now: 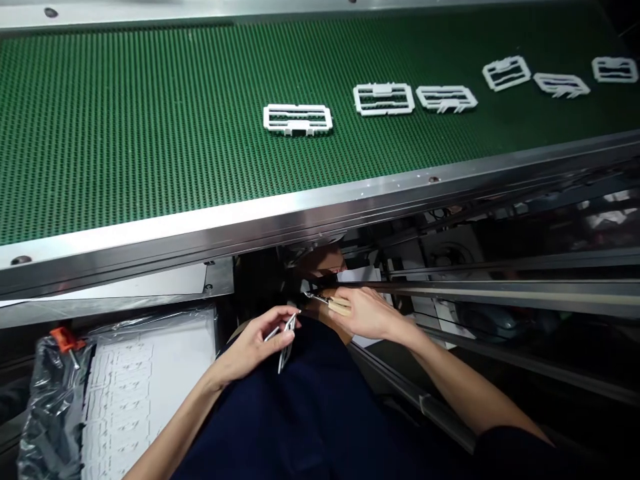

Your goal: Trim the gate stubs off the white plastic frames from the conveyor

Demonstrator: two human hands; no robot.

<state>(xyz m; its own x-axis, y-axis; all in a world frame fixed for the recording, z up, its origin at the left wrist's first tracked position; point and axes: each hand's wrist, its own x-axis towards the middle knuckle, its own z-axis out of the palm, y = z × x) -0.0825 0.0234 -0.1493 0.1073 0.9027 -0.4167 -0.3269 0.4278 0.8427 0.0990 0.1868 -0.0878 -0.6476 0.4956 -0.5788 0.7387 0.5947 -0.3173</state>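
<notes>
My left hand (263, 337) is closed around a white plastic frame (287, 347), held edge-on above my lap. In my right hand (367, 313) is a pair of cutting pliers (339, 306) with pale beige handles. Their metal jaws point left toward the held frame and stand a little apart from it. Similar white frames lie on the green conveyor belt (165, 127) beyond my hands, the nearest one (298, 120) at mid-belt and several more spread to the right.
A metal rail (300, 203) edges the belt on my side. To the left, a box lined with clear plastic (50, 400) holds stacked white frames (117, 400) and a white sheet. An orange-handled item (67, 339) rests on its edge. Metal bars (500, 290) run at right.
</notes>
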